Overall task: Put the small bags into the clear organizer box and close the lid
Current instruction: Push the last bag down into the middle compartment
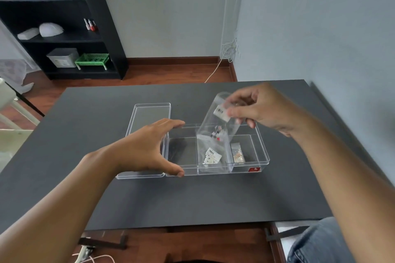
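Observation:
The clear organizer box [259, 145] sits open on the dark table, split into compartments. My right hand [259, 108] pinches the top of a clear small bag [217, 125] that hangs into the middle compartment, small beads at its bottom. Another labelled small bag [211, 156] lies in the same middle compartment, and a tiny bag [237, 152] stands in the right one. The left compartment holds nothing I can make out. My left hand [147, 147] spans the box's left wall, thumb at the near corner, fingers at the far edge. The clear lid [149, 111] lies flat beside the box on its left.
The dark table [192, 198] reaches the grey wall on the right. A black shelf unit [64, 28] with a green basket [92, 61] stands at the back left, across the wooden floor. A white cable [213, 70] runs down the far corner.

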